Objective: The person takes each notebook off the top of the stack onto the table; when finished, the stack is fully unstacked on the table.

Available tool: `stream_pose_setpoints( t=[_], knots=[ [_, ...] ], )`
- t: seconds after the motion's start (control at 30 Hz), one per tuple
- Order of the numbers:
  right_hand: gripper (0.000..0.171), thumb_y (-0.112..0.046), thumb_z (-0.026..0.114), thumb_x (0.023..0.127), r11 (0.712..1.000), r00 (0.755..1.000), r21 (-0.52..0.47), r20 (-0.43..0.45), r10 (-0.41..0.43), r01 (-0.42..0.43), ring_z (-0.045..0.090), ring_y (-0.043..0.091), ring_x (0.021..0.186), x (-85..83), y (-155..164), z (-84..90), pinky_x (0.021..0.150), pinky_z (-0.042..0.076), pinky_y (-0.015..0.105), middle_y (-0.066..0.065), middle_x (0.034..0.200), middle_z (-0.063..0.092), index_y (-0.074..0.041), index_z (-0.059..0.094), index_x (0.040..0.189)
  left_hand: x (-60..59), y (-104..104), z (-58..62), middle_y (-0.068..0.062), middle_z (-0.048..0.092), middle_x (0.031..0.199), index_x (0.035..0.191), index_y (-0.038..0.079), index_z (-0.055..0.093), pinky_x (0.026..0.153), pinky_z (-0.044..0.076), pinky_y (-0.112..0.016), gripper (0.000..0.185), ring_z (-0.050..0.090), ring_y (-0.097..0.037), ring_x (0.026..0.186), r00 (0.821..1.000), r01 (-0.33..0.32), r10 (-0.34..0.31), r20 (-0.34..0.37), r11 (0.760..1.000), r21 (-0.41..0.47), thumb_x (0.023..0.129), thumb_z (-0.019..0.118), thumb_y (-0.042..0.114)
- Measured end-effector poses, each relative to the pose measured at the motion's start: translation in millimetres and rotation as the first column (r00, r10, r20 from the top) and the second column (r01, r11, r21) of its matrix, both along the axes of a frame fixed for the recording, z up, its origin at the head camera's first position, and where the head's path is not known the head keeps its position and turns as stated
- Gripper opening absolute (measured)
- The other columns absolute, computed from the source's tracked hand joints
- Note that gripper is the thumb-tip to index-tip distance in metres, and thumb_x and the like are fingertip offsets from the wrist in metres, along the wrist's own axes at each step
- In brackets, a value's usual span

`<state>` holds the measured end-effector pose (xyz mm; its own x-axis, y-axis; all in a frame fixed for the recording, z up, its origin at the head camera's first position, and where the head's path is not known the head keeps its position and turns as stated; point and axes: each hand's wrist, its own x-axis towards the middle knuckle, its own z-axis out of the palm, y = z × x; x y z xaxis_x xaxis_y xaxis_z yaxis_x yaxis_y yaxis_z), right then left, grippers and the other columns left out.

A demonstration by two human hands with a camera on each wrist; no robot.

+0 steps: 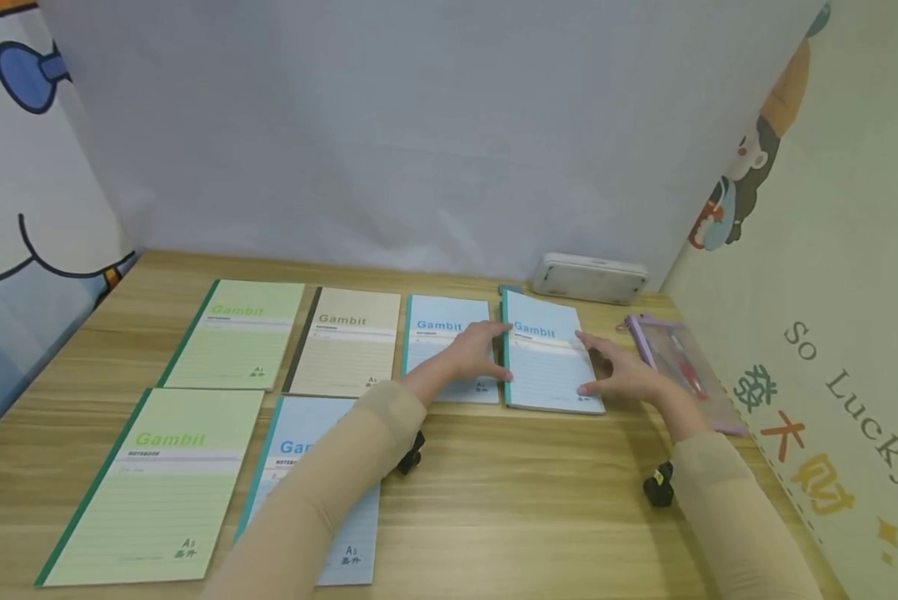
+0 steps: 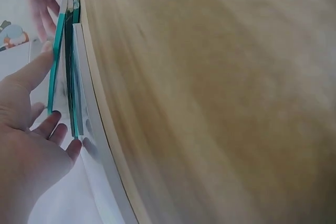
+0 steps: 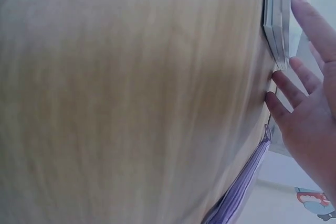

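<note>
On the desk (image 1: 494, 500), far right of the back row, a blue stack of notebooks (image 1: 550, 367) reads "Gambit NOTEBOOK". Left hand (image 1: 473, 354) presses its spine edge with straight fingers; right hand (image 1: 623, 372) flanks the opposite edge, fingers spread. Neighbouring covers bear "Gambit", "A5".

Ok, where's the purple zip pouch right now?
In the head view the purple zip pouch lies at the table's far right, by the right wall, just beyond the right hand and right of the blue notebook stack.
</note>
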<state>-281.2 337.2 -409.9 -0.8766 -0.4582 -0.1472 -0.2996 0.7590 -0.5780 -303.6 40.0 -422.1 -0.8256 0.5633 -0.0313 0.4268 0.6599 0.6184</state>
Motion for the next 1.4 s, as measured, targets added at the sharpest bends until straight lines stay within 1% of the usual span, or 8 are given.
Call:
stream_pose_setpoints(
  t=[0.17, 0.47, 0.6, 0.77, 0.97, 1.07, 1.27, 1.4],
  knots=[
    [0.098, -0.031, 0.078, 0.077, 1.000, 1.000, -0.020, -0.004, -0.002, 0.001, 0.014, 0.046, 0.139, -1.3, 0, -0.7, 0.109, 0.014, 0.062, 0.024, 0.154, 0.017, -0.009, 0.019, 0.151, 3.4, -3, 1.5, -0.011, 0.028, 0.153, 0.149, 0.012, 0.028, 0.113, 0.025, -0.042, 0.092, 0.026, -0.029, 0.140, 1.000, -0.007, 0.008, -0.017, 0.999, 0.041, 0.076, 0.078, 0.037],
    [0.094, -0.037, 0.073, 0.081, 0.994, 0.994, -0.044, 0.058, -0.095, 0.098, 0.020, 0.047, 0.137, -4.5, 0, -0.4, 0.108, 0.018, 0.062, 0.024, 0.152, 0.021, -0.022, 0.014, 0.153, 9.4, -2, 5.2, -0.010, 0.029, 0.153, 0.149, 0.012, 0.028, 0.113, 0.024, -0.046, 0.095, 0.025, -0.029, 0.140, 0.996, -0.026, 0.033, -0.078, 0.996, 0.082, 0.074, 0.081, 0.034],
    [0.088, -0.032, 0.072, 0.083, 0.992, 0.995, -0.070, 0.025, -0.100, 0.102, 0.034, 0.047, 0.129, -4.8, -2, 4.0, 0.104, 0.029, 0.060, 0.025, 0.146, 0.031, -0.015, 0.020, 0.152, 9.8, -1, 7.4, -0.009, 0.028, 0.153, 0.150, 0.013, 0.026, 0.112, 0.024, -0.048, 0.097, 0.026, -0.028, 0.140, 0.996, -0.042, 0.046, -0.072, 0.997, 0.060, 0.073, 0.081, 0.035],
    [0.083, -0.025, 0.074, 0.083, 0.992, 0.996, -0.094, -0.023, -0.085, 0.083, 0.049, 0.031, 0.101, -3.3, -5, 10.4, 0.086, 0.047, 0.040, 0.022, 0.128, 0.045, -0.005, 0.028, 0.148, 9.3, -2, 7.8, -0.008, 0.030, 0.152, 0.150, 0.013, 0.026, 0.111, 0.027, -0.046, 0.098, 0.029, -0.028, 0.138, 0.995, -0.049, 0.050, -0.087, 0.999, 0.013, 0.072, 0.081, 0.038],
    [0.079, -0.024, 0.073, 0.083, 0.987, 0.995, -0.134, -0.031, -0.093, 0.088, 0.050, 0.019, 0.090, -0.5, -11, 17.4, 0.075, 0.047, 0.022, 0.016, 0.104, 0.052, -0.007, 0.029, 0.148, 11.6, -6, 11.2, -0.006, 0.048, 0.134, 0.147, 0.014, 0.033, 0.108, 0.032, -0.043, 0.088, 0.039, -0.024, 0.126, 0.993, -0.056, 0.065, -0.102, 0.995, 0.088, 0.075, 0.081, 0.031],
    [0.077, -0.019, 0.071, 0.085, 0.985, 0.996, -0.150, -0.028, -0.089, 0.084, 0.048, 0.018, 0.088, 2.3, -16, 24.0, 0.079, 0.045, 0.021, 0.014, 0.095, 0.050, -0.005, 0.029, 0.148, 12.1, -8, 13.4, -0.003, 0.052, 0.122, 0.147, 0.015, 0.034, 0.104, 0.033, -0.040, 0.085, 0.040, -0.021, 0.119, 0.992, -0.068, 0.080, -0.098, 0.991, 0.116, 0.076, 0.080, 0.029],
    [0.073, -0.010, 0.070, 0.085, 0.986, 0.996, -0.157, -0.070, -0.063, 0.052, 0.046, 0.018, 0.078, 10.0, -30, 41.8, 0.074, 0.044, 0.023, 0.011, 0.084, 0.047, 0.002, 0.030, 0.146, 12.6, -15, 24.0, -0.002, 0.053, 0.115, 0.146, 0.014, 0.035, 0.098, 0.037, -0.038, 0.082, 0.041, -0.023, 0.116, 0.994, -0.075, 0.086, -0.061, 0.985, 0.156, 0.078, 0.078, 0.027],
    [0.075, -0.018, 0.071, 0.085, 0.988, 0.996, -0.147, -0.074, -0.051, 0.040, 0.046, 0.016, 0.078, 6.7, -28, 40.7, 0.076, 0.045, 0.022, 0.009, 0.085, 0.049, -0.004, 0.031, 0.147, 13.6, -20, 29.7, -0.002, 0.053, 0.113, 0.145, 0.014, 0.037, 0.096, 0.038, -0.038, 0.078, 0.043, -0.025, 0.115, 0.996, -0.073, 0.083, -0.041, 0.979, 0.190, 0.079, 0.077, 0.026]
  ],
)
